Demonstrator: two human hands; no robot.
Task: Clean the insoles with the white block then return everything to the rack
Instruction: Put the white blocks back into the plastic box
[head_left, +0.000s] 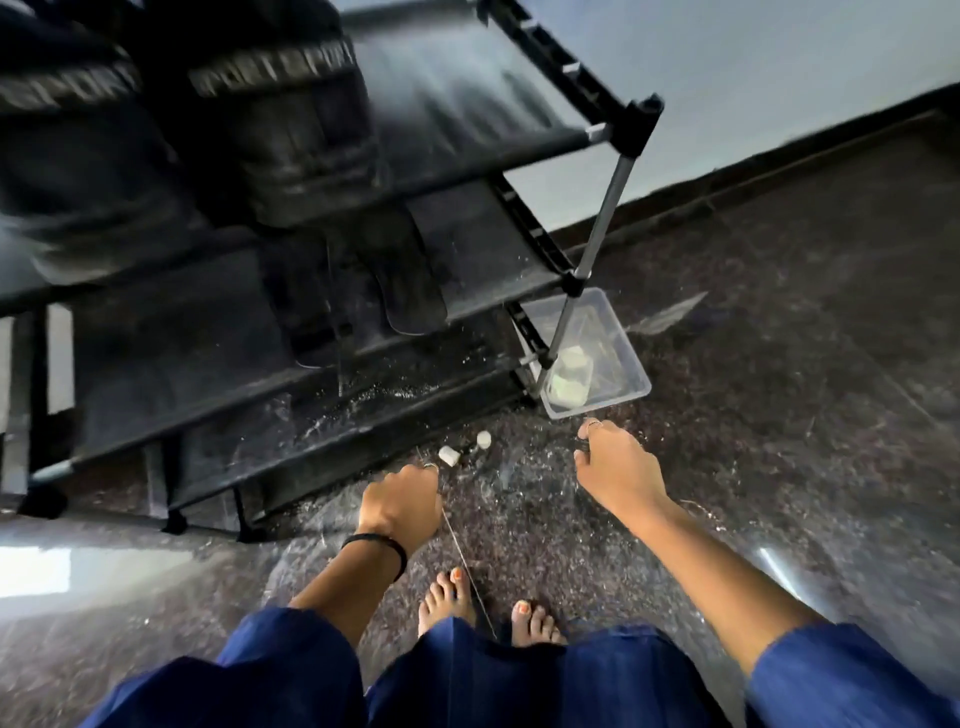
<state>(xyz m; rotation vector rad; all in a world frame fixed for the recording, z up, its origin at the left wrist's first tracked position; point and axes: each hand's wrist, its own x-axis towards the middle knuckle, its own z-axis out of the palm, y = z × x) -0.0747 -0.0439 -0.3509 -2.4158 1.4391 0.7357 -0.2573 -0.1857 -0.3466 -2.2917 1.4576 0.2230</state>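
Two dark insoles (410, 291) lie on the middle shelf of the black shoe rack (566, 137), their ends hanging over its front edge. Two small white block pieces (448, 456) sit on a clear plastic sheet (498, 483) spread on the floor before the rack. My left hand (400, 499) grips the sheet's left edge with curled fingers. My right hand (613, 462) pinches the sheet near its right corner. A clear plastic tub (618, 322) holding more white blocks (571, 369) stands on the floor at the rack's right leg.
Black boots (291, 156) stand on the rack's top shelf, blurred. White crumbs dust the lower shelves and the sheet. My bare feet (447, 603) stand on the dark speckled floor just behind the sheet. A wall with a dark skirting runs along the right.
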